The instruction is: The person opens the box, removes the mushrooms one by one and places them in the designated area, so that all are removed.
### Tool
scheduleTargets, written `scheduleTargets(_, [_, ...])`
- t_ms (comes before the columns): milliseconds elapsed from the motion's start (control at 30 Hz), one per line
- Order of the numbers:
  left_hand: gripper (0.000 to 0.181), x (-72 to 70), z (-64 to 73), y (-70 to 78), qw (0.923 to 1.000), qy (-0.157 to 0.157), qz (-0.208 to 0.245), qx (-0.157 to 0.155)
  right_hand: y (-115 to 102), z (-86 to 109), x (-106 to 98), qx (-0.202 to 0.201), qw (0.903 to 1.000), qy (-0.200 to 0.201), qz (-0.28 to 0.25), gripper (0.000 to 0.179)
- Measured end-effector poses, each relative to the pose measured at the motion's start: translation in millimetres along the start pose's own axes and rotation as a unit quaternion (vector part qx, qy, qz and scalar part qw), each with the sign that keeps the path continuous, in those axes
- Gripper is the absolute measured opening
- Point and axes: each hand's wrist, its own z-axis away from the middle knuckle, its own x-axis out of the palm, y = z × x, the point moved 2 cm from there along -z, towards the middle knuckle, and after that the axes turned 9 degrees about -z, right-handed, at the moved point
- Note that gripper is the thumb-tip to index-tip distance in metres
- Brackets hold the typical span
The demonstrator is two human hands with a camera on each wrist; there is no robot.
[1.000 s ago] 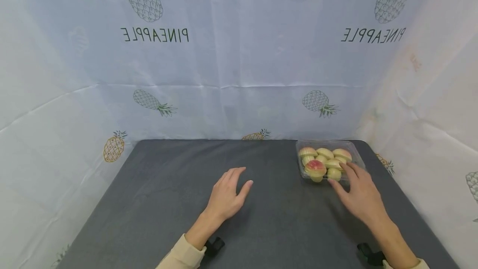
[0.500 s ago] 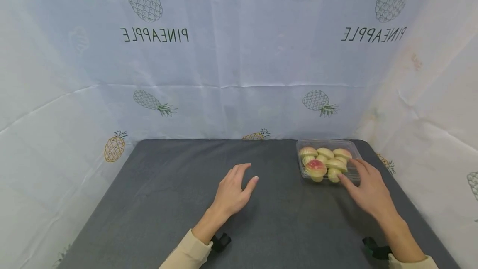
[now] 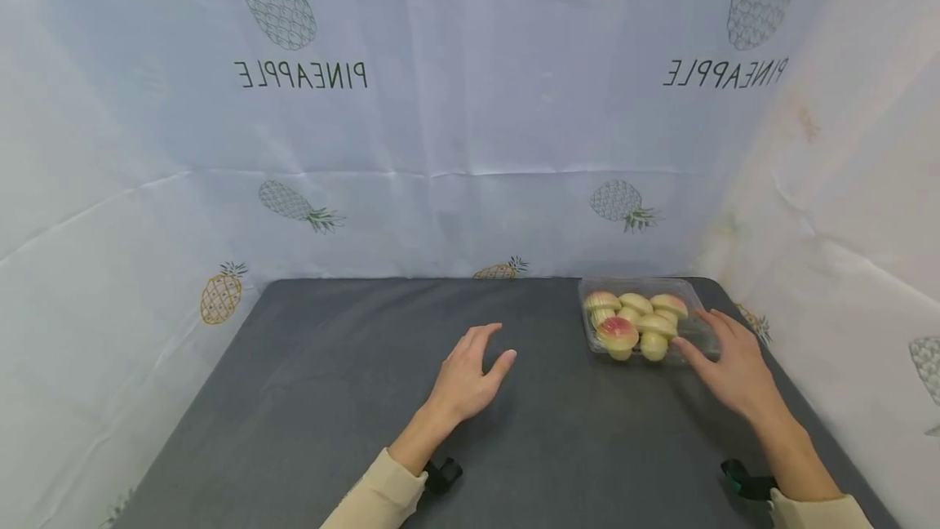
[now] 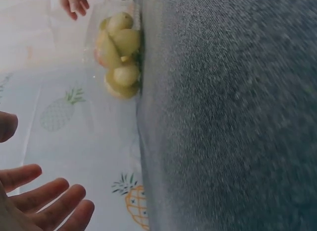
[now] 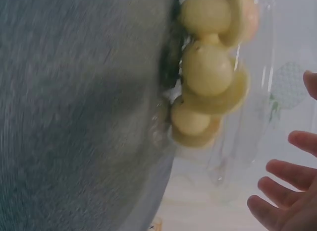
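A clear plastic box [image 3: 641,282] stands at the table's far right corner. Several toy mushrooms [image 3: 654,325] lie in it, pale yellow with some pinkish-red caps, heaped toward the box's left. My right hand [image 3: 738,366] hovers over the box's right end, thumb and fingers spread, holding nothing. In the right wrist view the fingertips [image 5: 280,191] stand apart from the mushrooms. My left hand [image 3: 467,378] is above the middle of the table, thumb apart from loosely bent fingers, with nothing in it. The left wrist view shows its fingers [image 4: 54,201] spread.
The dark grey table [image 3: 352,382] narrows toward the back. White cloth with pineapple prints [image 3: 441,121] hangs behind it and along both sides. Each wrist bears a black strap, the left strap [image 3: 443,476] and the right strap [image 3: 745,482].
My right hand has drawn back to the right, off the mushrooms toward the box's right end. My left hand has shifted a little to the right. The mushrooms stay in the box.
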Motion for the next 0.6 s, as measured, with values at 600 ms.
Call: scheduleTargets(600, [0.06, 14.7, -15.0, 5.1, 0.9974, -0.041, 0.056, -0.02, 46, -13.7, -3, 0.12, 0.9886, -0.074, -0.053, 0.089])
